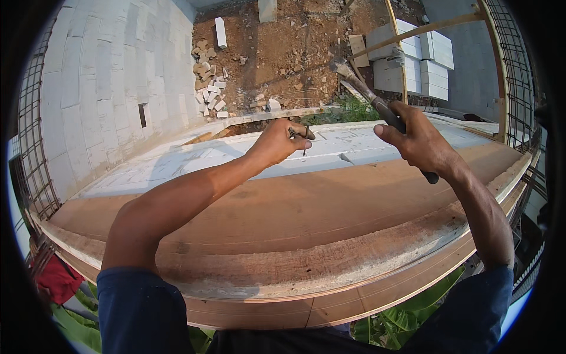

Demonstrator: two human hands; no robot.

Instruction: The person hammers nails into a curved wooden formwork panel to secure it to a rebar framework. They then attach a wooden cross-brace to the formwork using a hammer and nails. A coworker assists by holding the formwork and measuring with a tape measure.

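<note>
My right hand [423, 143] is wrapped round the dark rubber grip of a hammer [371, 97]. The hammer slants up and to the left, its metal head at the far end, raised above the ground beyond the wall. My left hand [276, 144] is closed in a pinch over the white block wall [348, 144], with thin dark nails [305, 151] poking out between thumb and fingers. How many nails it holds I cannot tell. Below both hands a wide brown plywood board [306, 203] lies along the wall, with a rough wooden beam [295, 268] along its near side.
Rebar cages [35, 130] stand at the left and right ends. A thin wooden pole [396, 53] and a crossing batten rise at the right. Past the wall lie reddish soil [283, 56], broken block pieces [213, 97] and stacked white blocks [413, 59]. Green leaves [407, 318] show below.
</note>
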